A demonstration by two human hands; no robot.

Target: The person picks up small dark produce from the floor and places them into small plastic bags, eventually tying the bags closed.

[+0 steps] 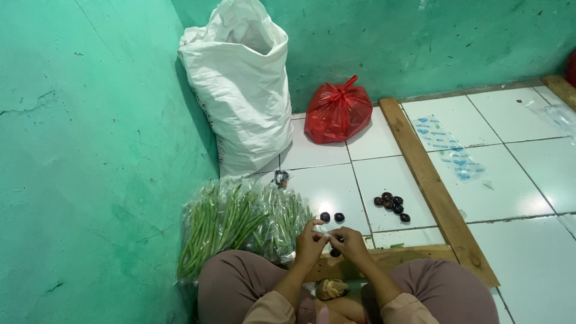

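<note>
Person sits cross-legged on white tile floor [324,186] in a green-walled corner. Both hands meet in front of knees: left hand [310,243] & right hand [350,243], fingertips pinched together on a small pale bit [327,237] held btwn them; too small to tell what it is. A dark round seed [335,252] shows just under right hand, touching or nearly so; can't tell if gripped. Two more dark seeds [332,216] lie on tile just beyond hands, & a small pile of seeds [392,206] sits further right, near a wood plank [432,180]. Left of hands: clear bag of green beans [240,225], against the wall. Far corner: tall white sack [237,84], red bag [338,112] beside it, knotted shut.
</note>
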